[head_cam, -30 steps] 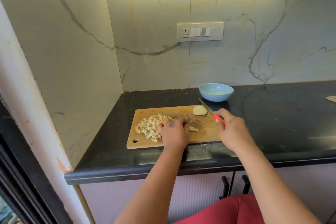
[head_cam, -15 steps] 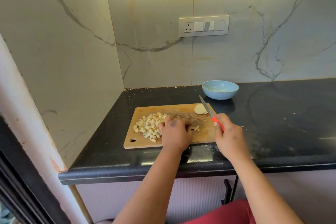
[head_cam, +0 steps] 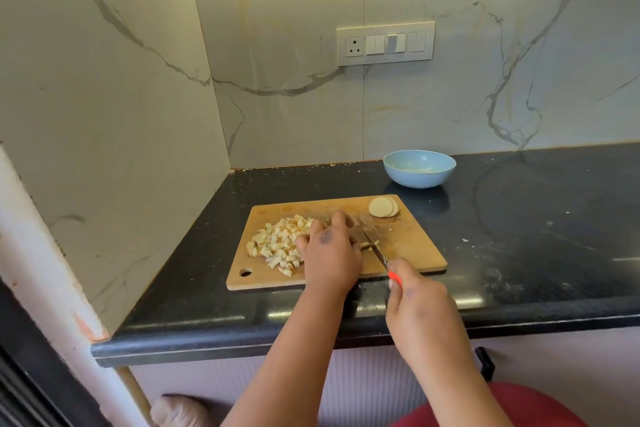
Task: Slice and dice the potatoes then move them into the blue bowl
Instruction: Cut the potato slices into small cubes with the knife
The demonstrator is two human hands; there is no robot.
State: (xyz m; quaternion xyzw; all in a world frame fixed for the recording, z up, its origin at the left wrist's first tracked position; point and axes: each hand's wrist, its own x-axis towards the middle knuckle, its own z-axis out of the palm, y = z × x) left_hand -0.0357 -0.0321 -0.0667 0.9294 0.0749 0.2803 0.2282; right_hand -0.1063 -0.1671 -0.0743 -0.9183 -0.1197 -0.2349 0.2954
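Potato strips (head_cam: 367, 245) are lying mid-board on the wooden cutting board (head_cam: 412, 253), pinned under the curled fingers of the left hand (head_cam: 329, 250) as the knife (head_cam: 375, 248), gripped by the right hand (head_cam: 420, 305), is cutting just beside them. The blade is risking those fingertips. Diced potato (head_cam: 277, 243) is crowding the board's left; slices (head_cam: 382, 207) are waiting near the blue bowl (head_cam: 419, 168).
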